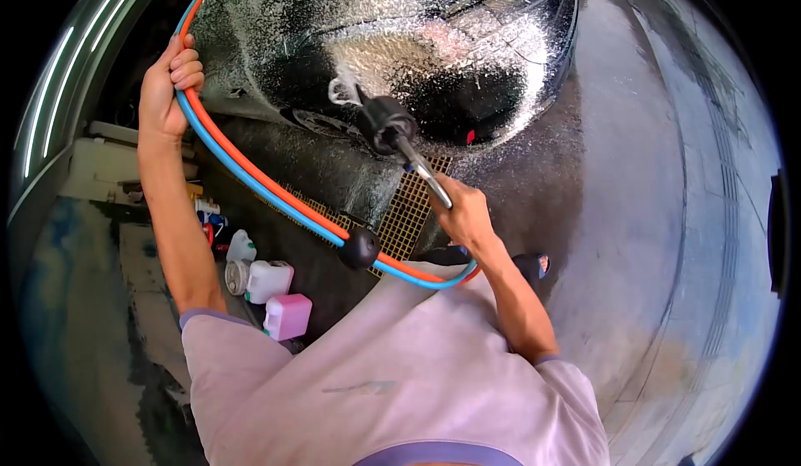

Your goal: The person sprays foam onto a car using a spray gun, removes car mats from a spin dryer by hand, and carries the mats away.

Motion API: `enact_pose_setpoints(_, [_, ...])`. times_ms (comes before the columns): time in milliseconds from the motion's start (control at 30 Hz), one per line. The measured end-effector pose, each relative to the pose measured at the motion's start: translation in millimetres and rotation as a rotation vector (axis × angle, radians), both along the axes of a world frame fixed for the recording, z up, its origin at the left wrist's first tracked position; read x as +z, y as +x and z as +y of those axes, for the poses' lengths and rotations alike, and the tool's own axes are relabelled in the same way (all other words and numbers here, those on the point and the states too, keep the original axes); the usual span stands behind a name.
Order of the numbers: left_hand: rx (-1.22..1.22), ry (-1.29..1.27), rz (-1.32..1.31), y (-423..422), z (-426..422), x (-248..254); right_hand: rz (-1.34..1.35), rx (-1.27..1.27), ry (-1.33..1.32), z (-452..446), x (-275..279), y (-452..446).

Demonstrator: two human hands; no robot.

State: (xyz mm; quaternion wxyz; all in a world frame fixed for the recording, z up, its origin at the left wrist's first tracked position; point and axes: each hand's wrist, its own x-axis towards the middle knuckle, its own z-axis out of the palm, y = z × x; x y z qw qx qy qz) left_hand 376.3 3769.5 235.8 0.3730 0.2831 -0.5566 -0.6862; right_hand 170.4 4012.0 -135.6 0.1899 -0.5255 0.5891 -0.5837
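My left hand [173, 86], raised at the upper left, is closed around a paired orange and blue hose [250, 174]. The hose sags across my front through a black ball [360, 248] and curves up toward my right hand. At the centre, my right hand [464, 214] is wrapped round the grip of a spray gun [389, 124] with a metal stem and a wide black nozzle; my fingers partly hide the grip. White foam leaves the nozzle, which points at a dark, shiny car [467, 99]. Foam flecks and streaks cover the car's bodywork.
Yellow floor grating [410, 203] runs beneath the gun. On the floor at left stand a pink jug [287, 317], a white jug [269, 282] and several other containers. Wet concrete [634, 216] extends to the right. Light tubes [58, 99] line the left wall.
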Motion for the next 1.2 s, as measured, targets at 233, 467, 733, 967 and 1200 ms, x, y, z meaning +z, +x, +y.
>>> enact_pose_setpoints(233, [0.112, -0.027, -0.084, -71.7, 46.6, 31.5, 0.251, 0.279, 0.037, 21.2, 45.4, -67.3])
enact_pose_setpoints(467, [0.13, -0.149, -0.153, -176.1, 73.5, 41.2, -0.067, -0.03, 0.341, 85.2, 4.3, -141.8])
enact_pose_setpoints(733, [-0.068, -0.395, -0.012, -342.6, 94.6, 47.1, -0.066, -0.38, 0.341, 123.9, 24.7, -274.3])
enact_pose_setpoints(967, [0.096, -0.586, 0.032, -468.3, 116.8, -15.9, 0.119, -0.378, 0.577, 89.4, -38.2, -391.5])
enact_pose_setpoints(1200, [0.228, -0.624, 0.084, -540.5, 106.0, -24.1, 0.117, 0.014, 0.683, 71.4, -47.5, -480.5])
